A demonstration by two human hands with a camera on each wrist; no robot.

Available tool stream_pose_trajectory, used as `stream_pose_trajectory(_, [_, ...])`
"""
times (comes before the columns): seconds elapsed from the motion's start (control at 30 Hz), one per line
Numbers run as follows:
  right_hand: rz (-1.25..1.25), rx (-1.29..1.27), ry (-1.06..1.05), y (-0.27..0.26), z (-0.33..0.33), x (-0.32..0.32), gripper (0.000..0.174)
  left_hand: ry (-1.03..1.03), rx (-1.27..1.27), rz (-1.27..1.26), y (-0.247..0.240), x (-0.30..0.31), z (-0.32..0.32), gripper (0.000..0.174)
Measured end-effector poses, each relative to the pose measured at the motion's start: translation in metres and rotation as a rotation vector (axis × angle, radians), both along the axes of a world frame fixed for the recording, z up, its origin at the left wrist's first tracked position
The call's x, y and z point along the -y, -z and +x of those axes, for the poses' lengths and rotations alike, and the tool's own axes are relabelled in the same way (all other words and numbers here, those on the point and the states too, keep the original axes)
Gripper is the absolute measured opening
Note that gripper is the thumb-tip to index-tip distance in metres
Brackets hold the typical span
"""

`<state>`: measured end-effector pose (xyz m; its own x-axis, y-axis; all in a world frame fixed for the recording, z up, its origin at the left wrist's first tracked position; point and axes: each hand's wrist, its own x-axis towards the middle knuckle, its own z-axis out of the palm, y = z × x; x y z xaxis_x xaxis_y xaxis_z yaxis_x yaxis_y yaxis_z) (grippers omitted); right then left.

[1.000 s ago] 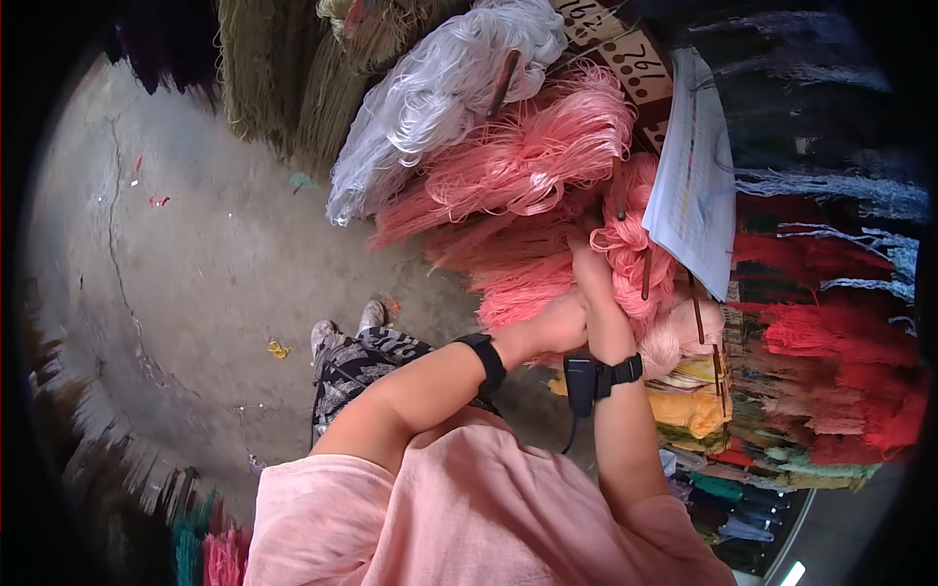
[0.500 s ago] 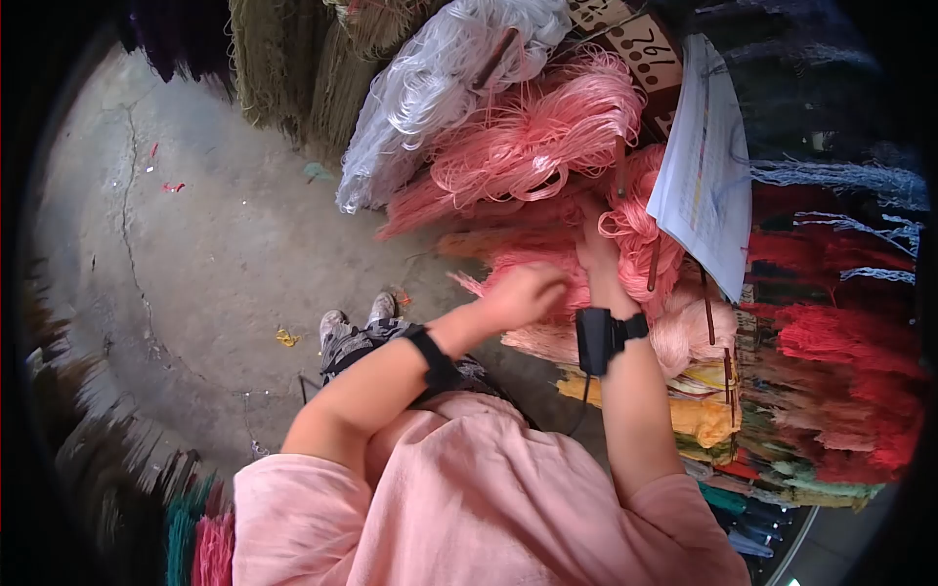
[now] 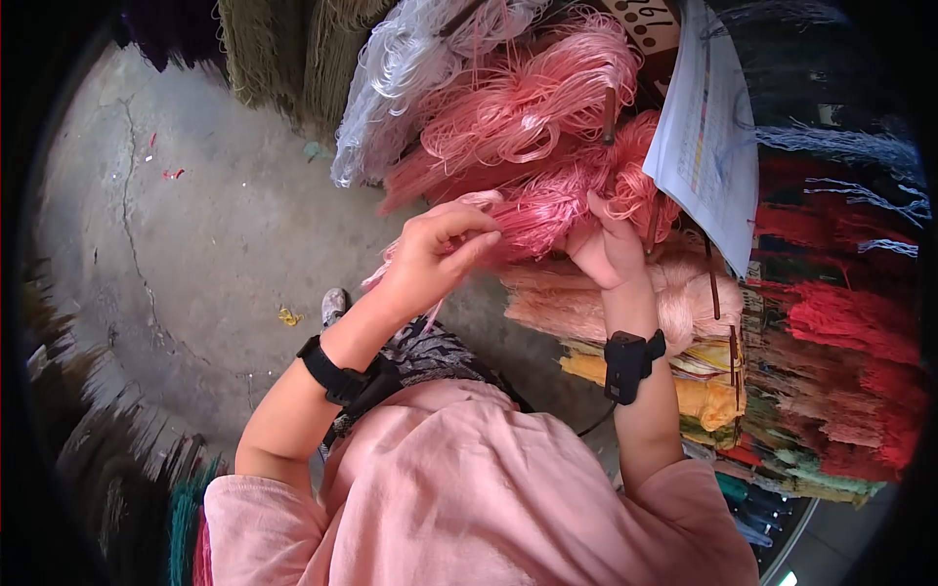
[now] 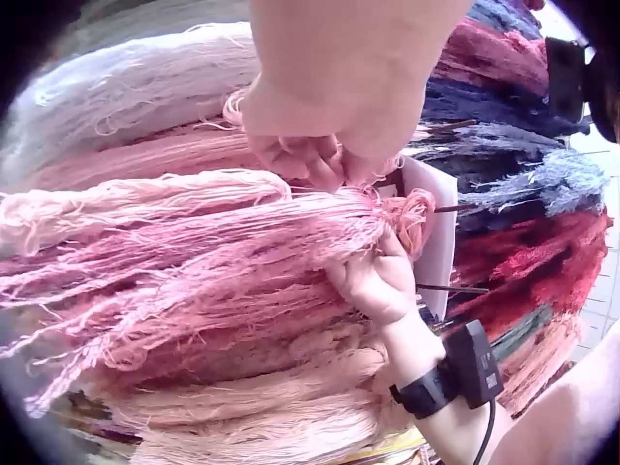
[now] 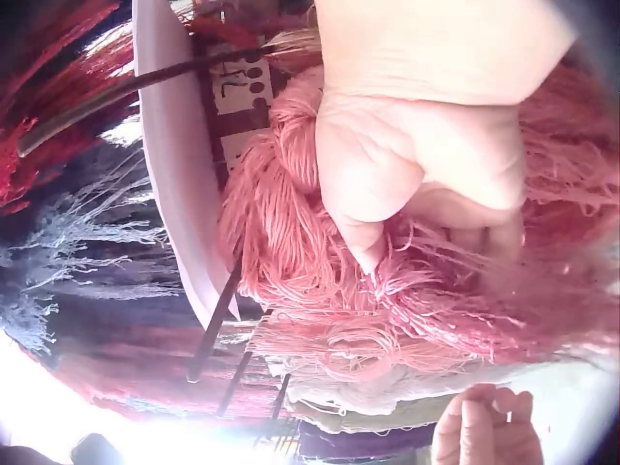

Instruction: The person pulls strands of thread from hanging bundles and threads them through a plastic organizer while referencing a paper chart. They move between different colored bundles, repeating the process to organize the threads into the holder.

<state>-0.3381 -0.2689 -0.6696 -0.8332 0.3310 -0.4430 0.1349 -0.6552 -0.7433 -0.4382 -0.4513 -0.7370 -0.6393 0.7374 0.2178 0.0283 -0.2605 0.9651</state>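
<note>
In the head view my left hand (image 3: 440, 254) is curled over a pale pink skein (image 3: 481, 199), with strands hanging behind my forearm. The left wrist view has that pale skein (image 4: 145, 196) beneath my left hand (image 4: 325, 107); part of the grip is hidden. My right hand (image 3: 611, 256), palm turned up, holds a deeper pink skein (image 3: 542, 210) near its upper end. From the right wrist, my right hand (image 5: 421, 184) has its thumb against the deep pink strands (image 5: 436, 310), fingers partly hidden behind them. A coral skein (image 5: 291, 232) hangs on a rod beside it.
Salmon (image 3: 547, 107) and white (image 3: 391, 93) skeins hang above the hands. A printed sheet (image 3: 708, 146) stands right of them, near rods (image 3: 712, 283). Peach (image 3: 557, 298) and yellow (image 3: 708, 400) yarn lies below. Concrete floor (image 3: 225, 264) shows at left.
My left hand has moved away to the left and up, the pale pink strands moving with it. My right hand has come out from among the skeins, with its palm and the deep pink skein now showing.
</note>
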Motion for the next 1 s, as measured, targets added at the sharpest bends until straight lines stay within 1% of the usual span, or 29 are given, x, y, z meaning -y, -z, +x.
stream_pose_trajectory(0.03, [0.025, -0.011, -0.005, -0.003, -0.004, 0.005, 0.035, 0.01, -0.024, 0.01, -0.003, -0.002, -0.001, 0.017])
stream_pose_trajectory(0.13, [0.048, -0.019, -0.038, -0.005, -0.008, 0.009, 0.04, -0.157, -0.188, 0.058, -0.004, -0.016, 0.001, 0.028])
stream_pose_trajectory(0.17, [0.047, -0.016, -0.051, -0.004, -0.007, 0.009, 0.041, -0.111, -0.223, -0.044, -0.003, -0.018, 0.001, 0.042])
stream_pose_trajectory(0.27, [0.07, -0.007, 0.005, -0.002, -0.009, 0.01, 0.042, -0.115, -0.246, -0.024, 0.007, -0.027, 0.012, 0.048])
stream_pose_trajectory(0.4, [0.041, -0.033, -0.018, 0.005, 0.0, -0.001, 0.041, -0.084, -0.126, 0.017, 0.018, -0.019, 0.02, 0.041])
stream_pose_trajectory(0.43, [0.023, -0.05, -0.016, 0.011, 0.006, -0.008, 0.04, -0.071, 0.067, 0.021, 0.028, -0.017, 0.023, 0.033])
stream_pose_trajectory(0.53, [-0.03, -0.08, 0.026, 0.013, 0.012, -0.011, 0.039, -0.053, 0.237, -0.273, 0.071, -0.005, 0.02, 0.028])
stream_pose_trajectory(0.6, [-0.061, -0.123, 0.048, 0.015, 0.013, -0.012, 0.039, -0.062, 0.2, -0.321, 0.086, -0.002, 0.016, 0.027])
stream_pose_trajectory(0.63, [-0.038, -0.107, 0.089, 0.014, 0.013, -0.01, 0.039, -0.065, 0.182, -0.346, 0.09, -0.002, 0.015, 0.027])
stream_pose_trajectory(0.73, [-0.034, -0.117, 0.046, 0.017, 0.015, -0.015, 0.039, -0.147, 0.149, -0.196, 0.087, -0.015, 0.016, 0.029])
stream_pose_trajectory(0.83, [-0.055, -0.085, 0.051, 0.018, 0.016, -0.018, 0.041, -0.256, -0.128, -0.095, 0.072, -0.034, 0.018, 0.031])
stream_pose_trajectory(0.93, [-0.048, -0.078, -0.031, 0.015, 0.015, -0.018, 0.044, 0.031, 0.202, -0.023, 0.058, -0.046, 0.019, 0.03])
stream_pose_trajectory(0.97, [-0.079, -0.126, -0.113, 0.009, 0.012, -0.014, 0.044, 0.232, 0.285, -0.131, 0.053, -0.045, 0.014, 0.026])
stream_pose_trajectory(1.0, [-0.054, -0.099, -0.082, 0.007, 0.01, -0.01, 0.044, 0.192, 0.286, -0.159, 0.054, -0.046, 0.015, 0.024])
